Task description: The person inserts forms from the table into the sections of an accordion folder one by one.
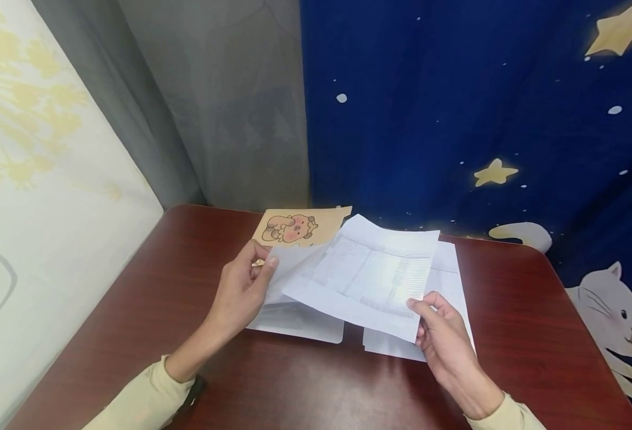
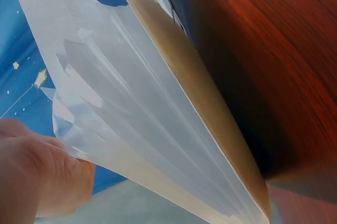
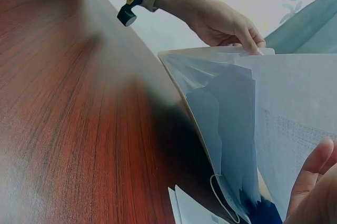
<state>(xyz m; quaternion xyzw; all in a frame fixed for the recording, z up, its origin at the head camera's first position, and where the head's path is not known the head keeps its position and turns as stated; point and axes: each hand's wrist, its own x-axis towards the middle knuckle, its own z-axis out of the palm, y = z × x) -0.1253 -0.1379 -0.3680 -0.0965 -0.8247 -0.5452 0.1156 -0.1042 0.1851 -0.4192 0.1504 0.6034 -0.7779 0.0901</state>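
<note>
Wood-grained table [image 1: 122, 310], dark reddish brown, glossy, with rounded far corners. On its far half, left of centre: tan folder [image 1: 296, 228], spread open, cartoon animal on cover. Right of folder: white printed papers [image 1: 449, 275], overlapping unevenly, partly hidden from above.

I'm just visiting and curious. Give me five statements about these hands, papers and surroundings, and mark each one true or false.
1. The right hand holds a printed sheet. True.
2. The left hand hangs empty. False: it pinches the edge of an accordion folder.
3. Other papers lie on the wooden table. True.
4. The tan cover is unmarked. False: it bears a cartoon animal.
5. Yellow stars decorate the blue curtain. True.
</note>
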